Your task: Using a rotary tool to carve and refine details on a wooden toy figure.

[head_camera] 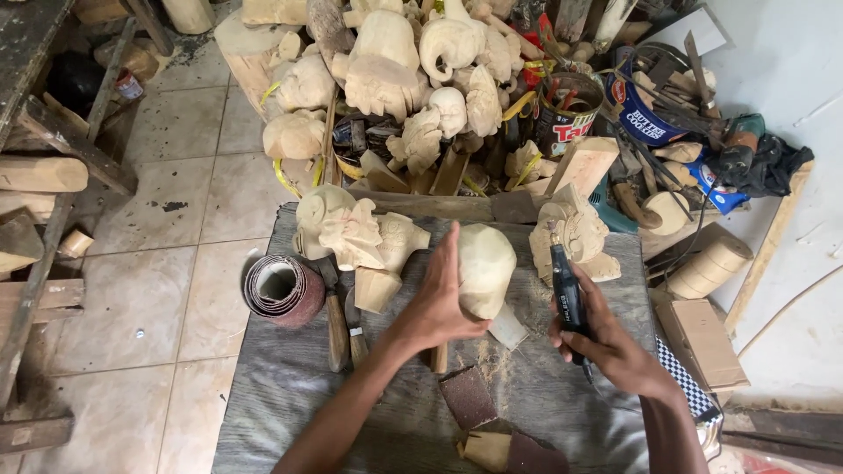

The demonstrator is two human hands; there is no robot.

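Nearest the camera, dark sandpaper scraps [468, 396] and a small wood offcut [485, 449] lie on the grey counter [290, 395], with pale sawdust scattered around them. Just above, the right hand [615, 347] is closed around a black rotary tool [566, 294], held upright with its thin bit pointing away toward a finished carving [575, 235]. The left hand [436, 303] reaches across the middle of the counter, fingers spread and pressed against the side of a pale, rounded wood blank [486, 268], gripping it upright; the blank stands at the centre of the counter, between the two hands and just left of the tool. To the left of that hand lie two chisels [338, 320] with wooden handles, and beside them a roll of sandpaper [284, 290] sits at the counter's left edge. Behind these stands a light elephant carving [351, 233]. A cardboard box [702, 342] rests off the counter's right edge. Farther back, a heap of unfinished carvings [395, 79] is piled on the tiled floor [176, 219], next to a tin can [566, 114] and a blue tub [645, 110] holding tools. Timber offcuts [39, 175] lie at far left.
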